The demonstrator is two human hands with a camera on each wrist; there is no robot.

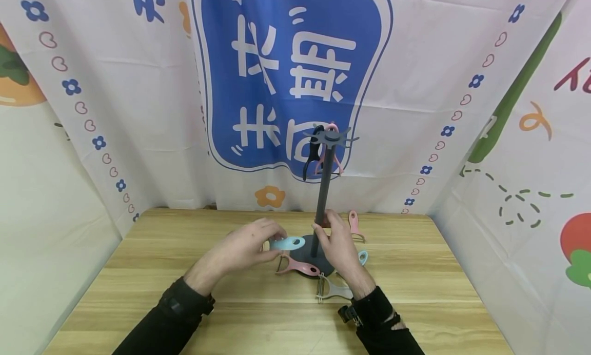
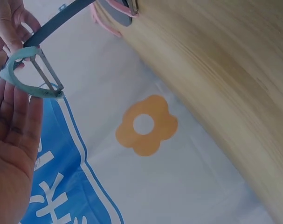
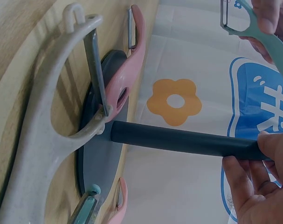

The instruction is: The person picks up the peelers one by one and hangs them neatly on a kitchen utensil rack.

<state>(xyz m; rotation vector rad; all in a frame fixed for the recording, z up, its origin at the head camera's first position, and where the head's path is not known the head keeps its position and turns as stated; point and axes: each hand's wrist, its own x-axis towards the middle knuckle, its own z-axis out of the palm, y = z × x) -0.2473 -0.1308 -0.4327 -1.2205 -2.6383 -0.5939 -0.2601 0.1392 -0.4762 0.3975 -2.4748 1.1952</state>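
Note:
My left hand (image 1: 249, 244) pinches a light blue peeler (image 1: 290, 243) beside the stand. In the left wrist view the peeler's forked head and metal blade (image 2: 49, 73) stick out past the fingertips. The right hand (image 1: 340, 248) holds the upright pole (image 1: 324, 196) of a dark grey stand, fingers and thumb around it. A black peeler (image 1: 313, 152) and a pink peeler (image 1: 339, 162) hang from the hooked top (image 1: 331, 137). Against the round base (image 1: 302, 253) lies another pink peeler (image 1: 302, 267), with a pale grey peeler (image 1: 337, 292) in front.
A second light blue peeler (image 1: 363, 256) is partly hidden behind my right hand. Further back on the right lies one more pink peeler (image 1: 353, 224). The wooden table (image 1: 231, 319) ends at a printed cloth (image 1: 175, 175) behind the stand.

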